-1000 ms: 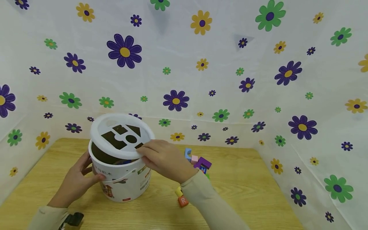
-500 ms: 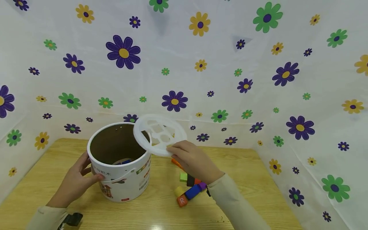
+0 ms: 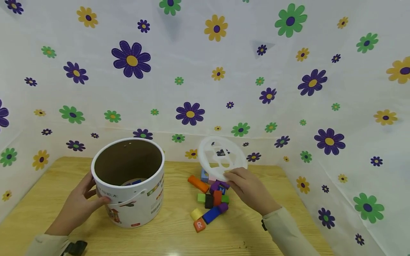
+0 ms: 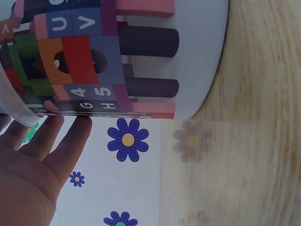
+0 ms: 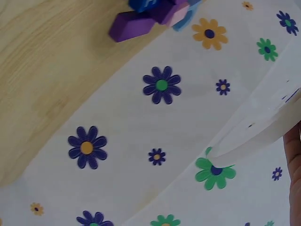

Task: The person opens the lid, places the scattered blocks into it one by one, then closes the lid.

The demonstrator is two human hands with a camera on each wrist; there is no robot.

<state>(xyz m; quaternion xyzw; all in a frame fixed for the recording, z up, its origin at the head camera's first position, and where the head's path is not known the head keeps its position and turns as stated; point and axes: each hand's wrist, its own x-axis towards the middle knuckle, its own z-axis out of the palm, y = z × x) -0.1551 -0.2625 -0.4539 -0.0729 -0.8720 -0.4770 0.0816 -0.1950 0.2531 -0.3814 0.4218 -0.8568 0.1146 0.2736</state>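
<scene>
A white bucket (image 3: 141, 209) with printed pictures stands uncovered on the left of the table in the head view. My left hand (image 3: 77, 204) rests on its left side, thumb on the front wall, and the left wrist view shows nearly straight fingers (image 4: 70, 146) against the wall. Blue pieces (image 3: 136, 182) show inside at the bottom. With my right hand (image 3: 251, 190) I pinch the edge of a round white lid (image 3: 236, 156) with shaped holes, tilted above the table. In the right wrist view the lid (image 5: 263, 136) appears edge-on beside my fingers.
Several toy blocks lie in the middle of the wooden table (image 3: 256, 227), among them an orange one (image 3: 198, 184), a blue one (image 3: 211, 215), a yellow one (image 3: 196, 214) and an orange-red one marked R (image 3: 199, 224). A flowered sheet (image 3: 179, 96) walls the back and sides.
My right hand has lifted the lid off the bucket and carried it to the right, past the blocks. The bucket's mouth is now uncovered. My left hand has stayed on the bucket.
</scene>
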